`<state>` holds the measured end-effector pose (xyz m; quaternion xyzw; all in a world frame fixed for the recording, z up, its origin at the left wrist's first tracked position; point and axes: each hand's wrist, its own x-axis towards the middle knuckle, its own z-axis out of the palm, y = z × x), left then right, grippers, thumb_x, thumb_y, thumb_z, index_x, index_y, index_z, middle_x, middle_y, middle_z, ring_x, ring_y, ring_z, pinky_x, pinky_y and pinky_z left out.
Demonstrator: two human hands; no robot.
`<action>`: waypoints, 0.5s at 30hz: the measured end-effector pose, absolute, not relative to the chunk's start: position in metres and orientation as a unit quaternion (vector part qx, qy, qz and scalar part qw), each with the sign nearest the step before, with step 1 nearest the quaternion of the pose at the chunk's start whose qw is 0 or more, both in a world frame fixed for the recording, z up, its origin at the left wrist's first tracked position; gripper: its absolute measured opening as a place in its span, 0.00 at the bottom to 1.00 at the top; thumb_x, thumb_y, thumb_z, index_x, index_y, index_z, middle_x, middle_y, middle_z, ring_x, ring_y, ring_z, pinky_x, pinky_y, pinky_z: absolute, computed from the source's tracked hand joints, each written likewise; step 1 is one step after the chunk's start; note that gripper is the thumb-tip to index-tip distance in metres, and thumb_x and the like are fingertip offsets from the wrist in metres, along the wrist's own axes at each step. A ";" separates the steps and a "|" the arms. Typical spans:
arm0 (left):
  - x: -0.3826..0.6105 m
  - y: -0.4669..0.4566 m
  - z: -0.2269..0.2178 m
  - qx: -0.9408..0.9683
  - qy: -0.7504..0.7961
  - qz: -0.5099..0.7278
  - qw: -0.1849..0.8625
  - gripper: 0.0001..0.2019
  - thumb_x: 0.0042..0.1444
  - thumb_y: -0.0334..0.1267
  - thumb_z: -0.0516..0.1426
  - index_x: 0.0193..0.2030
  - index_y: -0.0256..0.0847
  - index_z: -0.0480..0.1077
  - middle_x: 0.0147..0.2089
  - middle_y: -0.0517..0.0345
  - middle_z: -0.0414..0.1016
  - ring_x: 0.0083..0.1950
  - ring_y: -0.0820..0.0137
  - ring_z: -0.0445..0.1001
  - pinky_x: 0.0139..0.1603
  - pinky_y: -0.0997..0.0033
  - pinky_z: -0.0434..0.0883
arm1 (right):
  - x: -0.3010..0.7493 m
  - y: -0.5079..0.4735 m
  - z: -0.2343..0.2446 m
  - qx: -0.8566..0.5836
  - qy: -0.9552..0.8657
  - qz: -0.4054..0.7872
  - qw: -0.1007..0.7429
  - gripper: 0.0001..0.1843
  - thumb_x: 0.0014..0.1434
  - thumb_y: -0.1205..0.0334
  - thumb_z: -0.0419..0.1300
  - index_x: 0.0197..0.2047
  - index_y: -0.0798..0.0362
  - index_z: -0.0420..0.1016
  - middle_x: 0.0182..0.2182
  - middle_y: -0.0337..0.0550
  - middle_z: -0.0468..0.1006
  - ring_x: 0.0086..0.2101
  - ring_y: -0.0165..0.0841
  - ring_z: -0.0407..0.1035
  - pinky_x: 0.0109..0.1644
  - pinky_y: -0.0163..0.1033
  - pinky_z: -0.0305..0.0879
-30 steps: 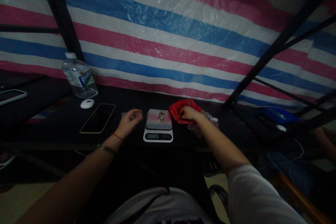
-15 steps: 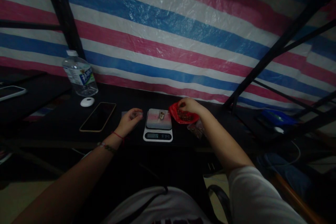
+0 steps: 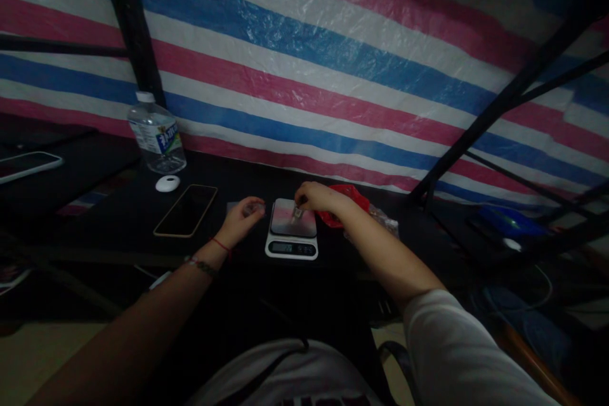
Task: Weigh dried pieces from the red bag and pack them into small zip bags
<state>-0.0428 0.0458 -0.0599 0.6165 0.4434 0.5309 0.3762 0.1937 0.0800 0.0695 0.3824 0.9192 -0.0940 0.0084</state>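
Very dim, underexposed frame. Striped red, white and blue plastic tarp (image 3: 304,63) catches most light, with faint sheen. Dark tabletop (image 3: 118,216) nearly black. Wide-angle bending at edges; foreground sleeves soft, grainy.

We see a blue and green label on the water bottle (image 3: 157,139) and dark digits on the scale's display (image 3: 291,247), but we can read neither.
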 end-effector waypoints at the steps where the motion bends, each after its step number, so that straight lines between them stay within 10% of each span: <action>1: -0.043 0.045 -0.059 0.617 0.444 0.531 0.375 0.20 0.48 0.50 0.61 0.44 0.38 0.72 0.37 0.54 0.75 0.36 0.67 0.73 0.40 0.67 0.69 | 0.193 0.080 0.070 0.384 0.918 -0.098 0.015 0.10 0.50 0.71 0.63 0.38 0.55 0.81 0.35 0.43 0.81 0.33 0.31 0.71 0.37 0.31 0.61; 15: -0.041 0.043 -0.055 0.616 0.452 0.526 0.374 0.19 0.48 0.48 0.61 0.43 0.38 0.73 0.38 0.53 0.75 0.37 0.67 0.72 0.40 0.67 0.68 | 0.199 0.100 0.066 0.420 0.894 -0.106 -0.112 0.14 0.49 0.77 0.58 0.39 0.57 0.78 0.35 0.42 0.79 0.34 0.29 0.70 0.38 0.31 0.62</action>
